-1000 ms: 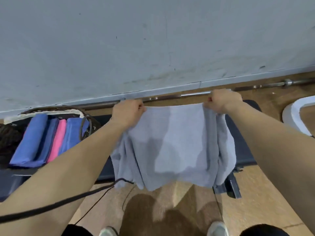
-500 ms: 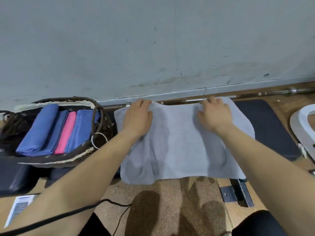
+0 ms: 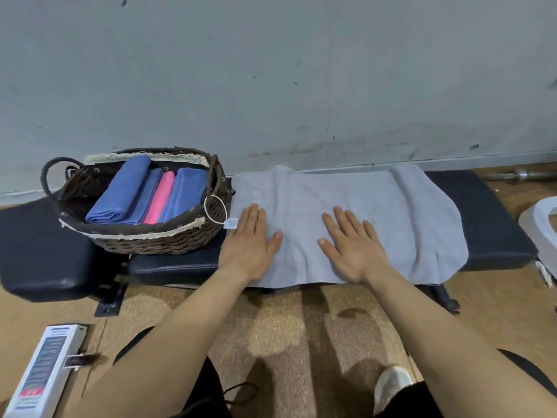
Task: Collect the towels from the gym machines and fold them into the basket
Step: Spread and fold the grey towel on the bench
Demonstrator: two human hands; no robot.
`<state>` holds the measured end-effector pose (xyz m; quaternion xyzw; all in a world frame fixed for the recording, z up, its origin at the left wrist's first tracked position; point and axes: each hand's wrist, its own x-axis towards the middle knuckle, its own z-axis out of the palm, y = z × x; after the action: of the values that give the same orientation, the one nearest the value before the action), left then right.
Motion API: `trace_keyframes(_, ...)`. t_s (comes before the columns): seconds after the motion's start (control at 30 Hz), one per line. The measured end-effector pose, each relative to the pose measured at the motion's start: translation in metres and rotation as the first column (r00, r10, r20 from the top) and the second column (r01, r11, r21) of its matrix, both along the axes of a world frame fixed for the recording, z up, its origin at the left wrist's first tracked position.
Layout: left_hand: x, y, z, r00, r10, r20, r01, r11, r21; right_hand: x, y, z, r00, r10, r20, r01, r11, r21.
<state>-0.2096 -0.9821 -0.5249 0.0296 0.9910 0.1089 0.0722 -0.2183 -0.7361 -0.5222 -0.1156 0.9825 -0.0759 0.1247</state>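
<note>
From the head camera, we see a grey towel (image 3: pixel 346 218) spread across a black padded bench (image 3: pixel 488 224) in the middle of the frame, its near edge hanging just over the front of the pad. Both hands lie flat on it, fingers straight and gripping nothing — the left hand (image 3: pixel 250 245) at the towel's left edge, the right hand (image 3: pixel 354 247) nearer its middle, the two well apart.

At upper left, on the same bench, stands a dark woven basket (image 3: pixel 156 245), its side just beside the towel. Inside it we count folded towels packed side by side: blue towels (image 3: pixel 120 191) and one pink towel (image 3: pixel 159 197). A tag on a white loop (image 3: pixel 230 223) hangs from the rim near the left hand.

We judge the step in hand to be smoothing before the first fold. Done well, it means pressing the ripples at the right end out flat, squaring the corners — then lifting one edge evenly with both hands, so the folded piece comes out narrow enough to slot in beside the others.
</note>
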Motion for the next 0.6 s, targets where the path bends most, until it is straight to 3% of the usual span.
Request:
trace_keyframes(0.07,0.003,-0.011,0.001,0.999,-0.028,0.027,0.029,0.999,-0.043,-0.002,0.003,0.003,1.000,0.024,0.020,-0.024,1.000,-0.005)
trace_keyframes(0.17,0.007,-0.001,0.015,0.999,0.007,0.034,-0.005,0.999,-0.054,-0.002,0.010,0.017,0.999,0.026,0.046,-0.017,0.982,-0.188)
trace_keyframes(0.33,-0.007,0.077,0.051,0.997,-0.058,-0.058,0.063,0.993,0.097,-0.001,0.067,0.041,0.975,-0.129,-0.180,0.070,0.950,-0.303)
trace_keyframes(0.43,-0.030,0.136,0.064,0.986,-0.164,-0.036,0.167,0.980,0.110,0.001,0.117,0.042,0.932,-0.302,-0.200,0.233,0.923,-0.305)
trace_keyframes(0.53,-0.059,0.189,0.069,0.955,-0.277,-0.105,0.287,0.953,0.093,0.003,0.154,0.042,0.816,-0.564,-0.125,0.497,0.796,-0.344)
trace_keyframes(0.6,-0.083,0.221,0.072,0.943,-0.296,-0.153,0.316,0.940,0.127,0.001,0.170,0.041,0.744,-0.655,-0.129,0.600,0.741,-0.302)
